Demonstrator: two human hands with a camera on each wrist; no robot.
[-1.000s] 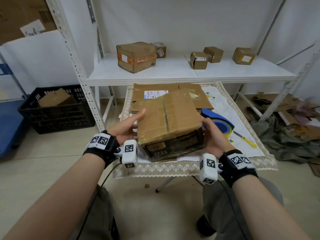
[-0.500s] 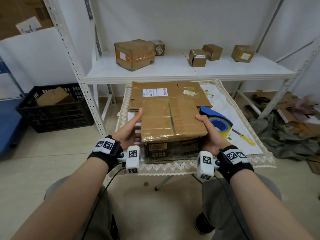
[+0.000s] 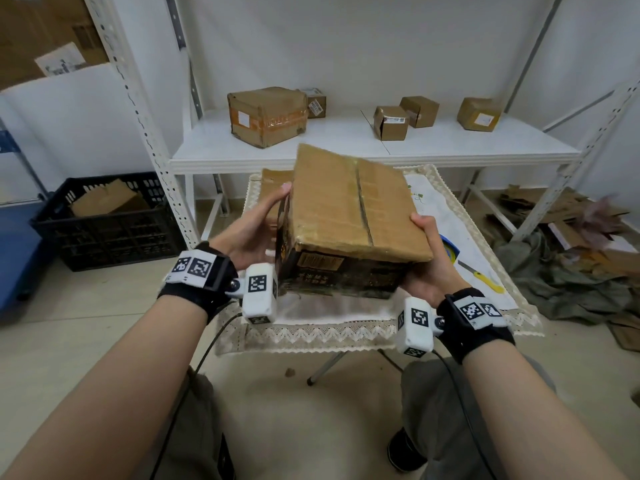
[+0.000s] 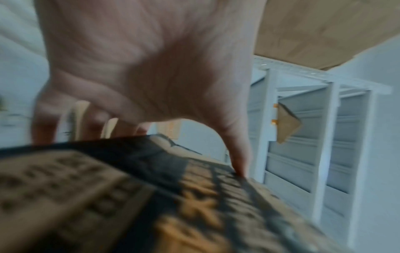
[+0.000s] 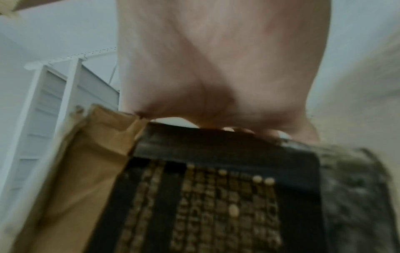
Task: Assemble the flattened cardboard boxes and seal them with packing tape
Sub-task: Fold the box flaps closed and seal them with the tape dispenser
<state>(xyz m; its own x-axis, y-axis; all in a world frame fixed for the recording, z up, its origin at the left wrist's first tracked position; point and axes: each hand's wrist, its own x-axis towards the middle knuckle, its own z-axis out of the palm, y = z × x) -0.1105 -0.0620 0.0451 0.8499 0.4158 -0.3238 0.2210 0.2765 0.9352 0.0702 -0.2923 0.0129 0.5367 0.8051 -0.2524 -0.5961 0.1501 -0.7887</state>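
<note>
Both hands clasp the box [image 3: 349,216] by its sides, left hand [image 3: 249,230] and right hand [image 3: 427,268], tilting it clear of the table [image 3: 311,330], probably for shelving.

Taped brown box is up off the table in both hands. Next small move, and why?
Probably carry the taped brown cardboard box forward onto the white shelf. The left hand and right hand hold its sides, its top seam looks taped, and other closed boxes sit there.

Shelf [image 3: 346,147] front half bare; boxes [image 3: 266,116] crowd its rear. Tape dispenser [image 3: 450,249], probably, blocks bench [image 3: 485,292] right.
</note>
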